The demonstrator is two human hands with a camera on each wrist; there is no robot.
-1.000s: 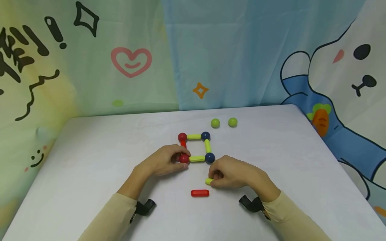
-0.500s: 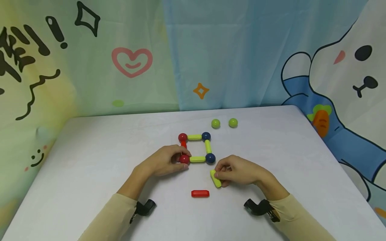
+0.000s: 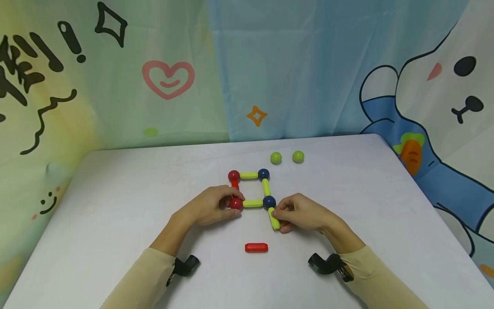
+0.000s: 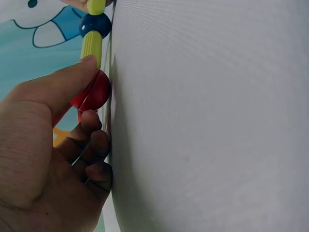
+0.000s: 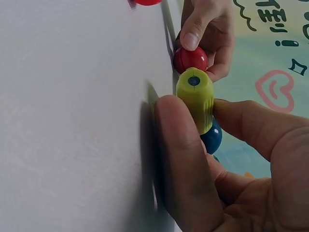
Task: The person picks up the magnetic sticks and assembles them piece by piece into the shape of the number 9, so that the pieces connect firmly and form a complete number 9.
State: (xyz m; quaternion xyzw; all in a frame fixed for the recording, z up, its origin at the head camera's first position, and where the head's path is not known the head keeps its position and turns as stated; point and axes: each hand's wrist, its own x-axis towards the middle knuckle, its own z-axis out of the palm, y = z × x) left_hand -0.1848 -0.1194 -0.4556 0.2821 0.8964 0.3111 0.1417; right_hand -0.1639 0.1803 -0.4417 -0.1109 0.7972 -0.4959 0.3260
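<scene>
A square of magnetic rods and balls lies on the white table. Its left corners are red balls, its right corners blue balls. My left hand (image 3: 212, 206) holds the near red ball (image 3: 236, 203) between thumb and fingers. In my right hand (image 3: 302, 212) a yellow-green rod (image 3: 274, 219) is pinched, its far end against the near blue ball (image 3: 269, 202). The right wrist view shows this rod's free end (image 5: 194, 81) facing the camera. Yellow-green rods (image 3: 252, 203) form three sides of the square, and a red rod (image 3: 234, 184) forms the left one.
One loose red rod (image 3: 256, 247) lies nearer the person, between the forearms. Beyond the square, two green balls (image 3: 275, 158) sit apart near the table's back edge. A printed curtain (image 3: 293, 68) hangs behind the table (image 3: 154, 171).
My right hand has turned the yellow-green rod from crosswise to lengthwise and brought it up to the near blue ball. The left hand stays on the red ball.
</scene>
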